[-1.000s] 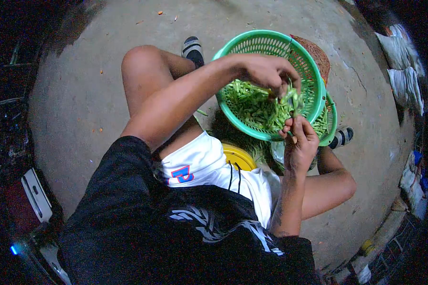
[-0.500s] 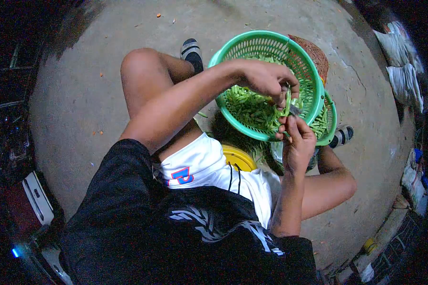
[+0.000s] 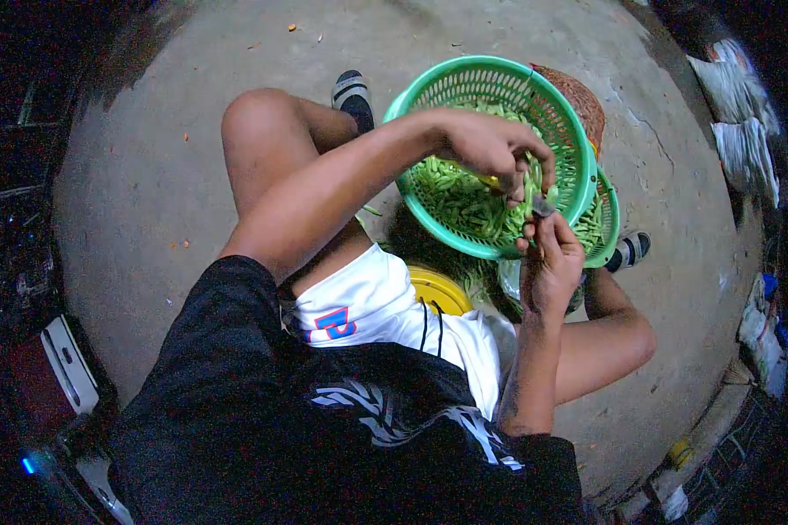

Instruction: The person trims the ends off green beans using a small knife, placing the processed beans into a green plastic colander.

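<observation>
left hand (image 3: 492, 150) pinches green pods (image 3: 527, 198); right hand (image 3: 555, 260) grips small blade (image 3: 543, 207); green basket (image 3: 464, 84) beneath

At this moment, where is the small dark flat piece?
In the head view, right of centre: the piece is in the right hand, just below the left hand, over the large green basket.

the right rim of the green basket (image 3: 586, 140) hides part of a reddish sack (image 3: 583, 98) and of a second basket (image 3: 613, 210); the left hand (image 3: 492, 153) covers some green pieces (image 3: 464, 199). the dark piece (image 3: 543, 206) in the right hand (image 3: 552, 258) is too blurred to name.
</observation>
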Motion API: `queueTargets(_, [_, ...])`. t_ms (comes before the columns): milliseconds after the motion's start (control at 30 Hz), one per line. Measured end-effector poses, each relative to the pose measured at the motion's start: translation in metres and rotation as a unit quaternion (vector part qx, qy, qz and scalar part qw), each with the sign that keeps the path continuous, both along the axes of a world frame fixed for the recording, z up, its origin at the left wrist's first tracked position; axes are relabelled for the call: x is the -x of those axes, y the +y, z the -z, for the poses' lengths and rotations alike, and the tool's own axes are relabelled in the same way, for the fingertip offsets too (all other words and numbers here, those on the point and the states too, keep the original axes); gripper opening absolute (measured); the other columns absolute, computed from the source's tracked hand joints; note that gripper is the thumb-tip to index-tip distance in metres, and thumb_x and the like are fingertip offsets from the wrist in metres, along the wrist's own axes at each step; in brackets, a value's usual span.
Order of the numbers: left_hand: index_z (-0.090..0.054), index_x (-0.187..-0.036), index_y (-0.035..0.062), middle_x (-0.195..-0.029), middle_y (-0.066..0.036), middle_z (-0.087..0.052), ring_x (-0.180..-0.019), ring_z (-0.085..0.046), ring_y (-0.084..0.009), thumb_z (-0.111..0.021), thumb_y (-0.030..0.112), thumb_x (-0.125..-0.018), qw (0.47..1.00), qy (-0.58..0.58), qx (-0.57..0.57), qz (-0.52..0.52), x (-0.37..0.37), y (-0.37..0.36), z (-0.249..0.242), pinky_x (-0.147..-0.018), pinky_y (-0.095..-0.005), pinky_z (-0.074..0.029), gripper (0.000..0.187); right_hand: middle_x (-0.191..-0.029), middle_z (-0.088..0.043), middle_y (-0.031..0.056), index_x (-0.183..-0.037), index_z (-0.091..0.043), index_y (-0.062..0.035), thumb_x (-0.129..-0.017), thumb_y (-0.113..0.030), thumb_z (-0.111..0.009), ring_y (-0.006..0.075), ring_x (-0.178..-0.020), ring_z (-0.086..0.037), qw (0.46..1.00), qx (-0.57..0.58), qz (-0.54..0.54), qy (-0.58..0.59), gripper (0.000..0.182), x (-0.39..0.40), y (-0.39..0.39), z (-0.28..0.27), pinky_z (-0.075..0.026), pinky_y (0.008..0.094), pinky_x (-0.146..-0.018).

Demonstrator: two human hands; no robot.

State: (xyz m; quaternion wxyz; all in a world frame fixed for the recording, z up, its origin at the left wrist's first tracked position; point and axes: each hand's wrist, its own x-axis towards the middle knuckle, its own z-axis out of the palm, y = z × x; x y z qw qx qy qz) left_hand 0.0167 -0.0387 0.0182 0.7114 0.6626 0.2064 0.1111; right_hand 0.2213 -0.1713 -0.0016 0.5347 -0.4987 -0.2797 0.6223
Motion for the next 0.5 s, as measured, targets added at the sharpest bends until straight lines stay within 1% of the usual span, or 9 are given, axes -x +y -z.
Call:
queueTargets(33, [-0.06,-0.121,0.0022,-0.097,-0.007,-0.069,-0.088,-0.067,-0.0139,-0.068,0.001,-0.084,0.999,0.005,-0.036,0.002,-0.003,-0.001,0.002,-0.082,-0.031,-0.052,0.038,-0.094,-0.071,0.0091,-0.11,-0.068,0.0024,-0.101,-0.013,-0.064,0.0107,-0.075,-0.063,1.0,-0.007,-0.011,0.01,0.018,-0.001,-0.001,0.0,-0.054,0.0244,-0.065])
queueTargets(67, [-0.06,-0.121,0.0022,-0.097,-0.007,-0.069,-0.088,-0.067,-0.0139,-0.068,0.001,-0.084,0.999,0.004,-0.035,0.002,-0.003,-0.001,0.003,-0.082,-0.031,-0.052,0.038,-0.098,-0.07,0.0092,-0.11,-0.067,0.0019,-0.102,-0.012,-0.063,0.0105,-0.078,-0.062,0.999,-0.015,-0.021,0.02,0.016,-0.001,-0.001,0.0,-0.052,0.0233,-0.065])
queueTargets(167, [-0.059,-0.121,0.0021,-0.098,-0.007,-0.068,-0.09,-0.067,-0.0138,-0.068,0.001,-0.084,1.0,0.014,-0.017,0.0,-0.002,0.001,0.002,-0.083,-0.031,-0.052,0.038,-0.096,-0.069,0.009,-0.111,-0.066,0.0019,-0.102,-0.01,-0.062,0.011,-0.078,-0.062,1.0,0.004,-0.02,0.011,0.015,-0.002,-0.001,0.001,-0.052,0.024,-0.066])
queueTargets(267, [-0.059,-0.121,0.0014,-0.099,-0.007,-0.068,-0.09,-0.067,-0.0142,-0.068,0.001,-0.084,0.999,0.02,-0.048,-0.003,-0.006,-0.001,0.007,-0.083,-0.0313,-0.052,0.038,-0.094,-0.068,0.0083,-0.113,-0.066,0.0023,-0.102,-0.009,-0.062,0.0111,-0.076,-0.061,1.0,0.01,-0.024,0.009,0.016,-0.004,-0.001,0.001,-0.052,0.0245,-0.066])
queueTargets(300, [-0.059,-0.121,0.0011,-0.099,-0.007,-0.068,-0.09,-0.067,-0.0145,-0.069,0.001,-0.084,0.999,0.021,-0.03,-0.004,-0.008,-0.003,0.009,-0.083,-0.0315,-0.052,0.039,-0.094,-0.068,0.0083,-0.113,-0.066,0.0023,-0.102,-0.009,-0.062,0.0111,-0.076,-0.061,1.0,0.011,-0.024,0.008,0.016,-0.006,-0.001,0.004,-0.052,0.0245,-0.066])
queueTargets(367, [-0.059,-0.122,0.0008,-0.099,-0.007,-0.068,-0.091,-0.067,-0.0147,-0.069,0.001,-0.084,1.0,0.022,-0.008,-0.006,-0.009,-0.004,0.012,-0.083,-0.0316,-0.052,0.039,-0.091,-0.069,0.0092,-0.114,-0.068,0.0045,-0.099,-0.009,-0.066,0.0116,-0.073,-0.062,0.999,-0.017,-0.028,0.025,0.02,-0.008,-0.002,0.011,-0.055,0.0248,-0.063])
queueTargets(433, [-0.06,-0.121,0.0004,-0.1,-0.006,-0.069,-0.091,-0.067,-0.0144,-0.07,0.002,-0.084,0.998,-0.016,0.051,0.011,-0.01,-0.004,0.012,-0.081,-0.0311,-0.052,0.039,-0.09,-0.069,0.009,-0.113,-0.068,0.0046,-0.1,-0.01,-0.066,0.0109,-0.073,-0.062,0.999,-0.025,-0.031,0.032,0.02,-0.006,-0.003,0.008,-0.055,0.0241,-0.063])
queueTargets(500, [-0.061,-0.121,0.0008,-0.101,-0.006,-0.069,-0.09,-0.067,-0.0141,-0.07,0.002,-0.084,0.999,-0.026,0.042,0.007,-0.005,0.0,0.01,-0.079,-0.0305,-0.052,0.038,-0.089,-0.069,0.0089,-0.113,-0.068,0.0047,-0.1,-0.011,-0.066,0.0102,-0.072,-0.062,0.998,-0.035,-0.032,0.04,0.02,-0.004,-0.002,0.003,-0.054,0.0233,-0.062])
